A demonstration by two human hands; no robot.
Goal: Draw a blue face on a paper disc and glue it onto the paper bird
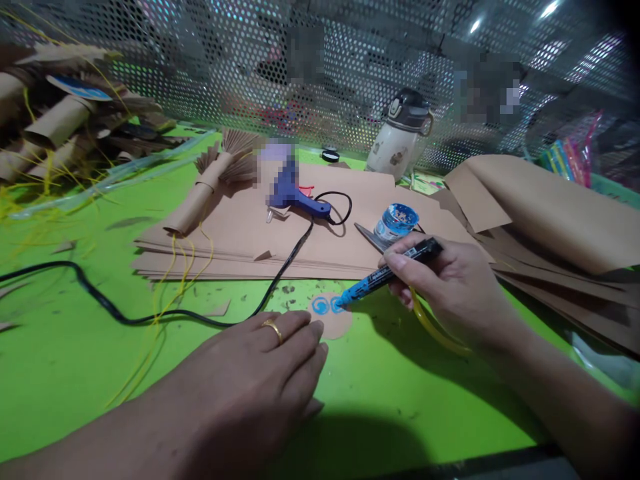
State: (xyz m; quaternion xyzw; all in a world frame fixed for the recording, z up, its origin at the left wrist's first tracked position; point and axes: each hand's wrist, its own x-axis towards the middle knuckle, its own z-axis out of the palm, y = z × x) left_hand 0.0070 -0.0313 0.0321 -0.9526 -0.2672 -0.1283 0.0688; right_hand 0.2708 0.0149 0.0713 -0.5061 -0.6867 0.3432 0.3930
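Observation:
My right hand (457, 287) is closed round a blue paint marker (387, 272), its tip touching a small round brown paper cutout (336, 319) on the green table. Two blue circles (320, 306) are drawn on the cutout. A yellow string (434, 328) loops under the same hand. My left hand (250, 380), with a gold ring on one finger, lies flat on the table, its fingertips pressing the cutout's left edge.
A stack of brown paper sheets (240, 240) lies behind, with a blue glue gun (295, 193), its black cord (100, 297), a rolled paper figure (200, 197), scissors (373, 237) and a blue-smeared paint pot (397, 221). A bottle (400, 137) stands by the perforated screen. Folded brown paper (550, 213) is piled right; paper rolls (55, 123) left.

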